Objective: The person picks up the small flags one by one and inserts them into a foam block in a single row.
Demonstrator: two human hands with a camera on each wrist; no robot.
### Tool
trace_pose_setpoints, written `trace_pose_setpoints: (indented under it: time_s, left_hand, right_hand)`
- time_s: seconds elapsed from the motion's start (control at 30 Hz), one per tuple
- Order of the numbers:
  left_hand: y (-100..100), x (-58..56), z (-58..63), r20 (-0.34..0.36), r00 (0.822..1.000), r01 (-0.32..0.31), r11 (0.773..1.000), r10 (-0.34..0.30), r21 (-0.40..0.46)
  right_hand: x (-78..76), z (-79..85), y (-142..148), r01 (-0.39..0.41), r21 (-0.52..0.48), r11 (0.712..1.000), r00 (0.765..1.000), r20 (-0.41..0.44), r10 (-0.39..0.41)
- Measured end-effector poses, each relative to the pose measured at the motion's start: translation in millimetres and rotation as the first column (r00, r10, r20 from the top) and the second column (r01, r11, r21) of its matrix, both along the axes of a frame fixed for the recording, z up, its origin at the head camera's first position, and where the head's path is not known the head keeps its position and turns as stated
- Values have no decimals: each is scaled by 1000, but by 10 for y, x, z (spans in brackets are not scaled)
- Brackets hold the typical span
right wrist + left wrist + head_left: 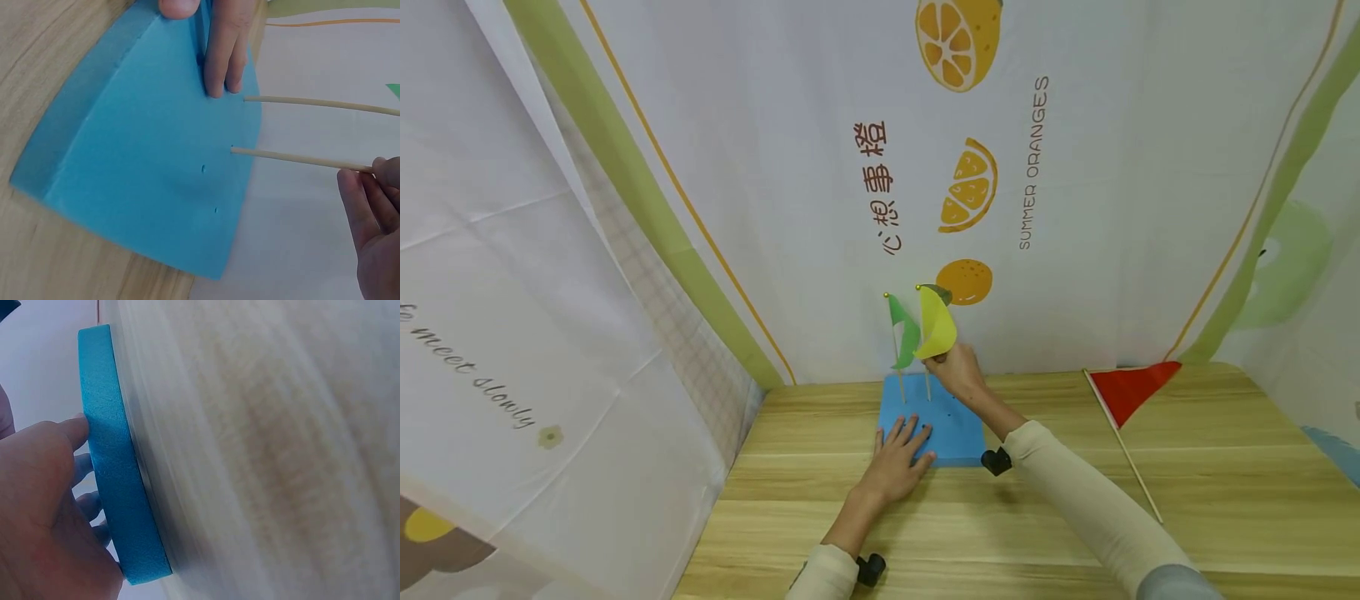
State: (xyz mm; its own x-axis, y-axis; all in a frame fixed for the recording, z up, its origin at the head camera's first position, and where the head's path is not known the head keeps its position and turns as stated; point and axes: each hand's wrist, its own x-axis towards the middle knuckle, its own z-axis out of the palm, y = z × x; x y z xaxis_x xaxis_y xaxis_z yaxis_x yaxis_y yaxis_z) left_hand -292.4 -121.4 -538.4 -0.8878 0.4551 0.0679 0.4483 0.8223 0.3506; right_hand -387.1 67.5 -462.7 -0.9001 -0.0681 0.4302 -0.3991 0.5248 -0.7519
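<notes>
A blue foam block [955, 433] lies flat near the table's back edge. The left hand [892, 467] rests on its front left part with fingers spread and straight. A green flag [907, 337] on a thin wooden stick stands upright in the block's back left. Beside it is a yellow flag [937, 323]; the right hand [957, 372] pinches its stick [300, 159] between thumb and fingers, below the cloth. In the right wrist view the stick's lower end meets the block's surface. Small holes show in the block to the side of that stick.
A red flag [1127, 392] on a wooden stick lies on the wooden table [1045, 533] at the right. Behind the table hangs a white curtain [805, 208] printed with oranges, and another white cloth [550, 292] hangs at the left.
</notes>
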Motion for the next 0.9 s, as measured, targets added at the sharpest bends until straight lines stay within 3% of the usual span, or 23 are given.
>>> trace_pose_setpoints:
  time_s: [0.6, 0.9]
  left_hand:
    - [13, 6, 15, -6, 1000, 3, 1000, -3, 9]
    - [5, 19, 4, -2, 1000, -2, 1000, 2, 14]
  right_hand:
    - [61, -10, 84, -17, 69, 997, 999, -48, 20]
    - [120, 45, 297, -24, 50, 998, 1000, 3, 24]
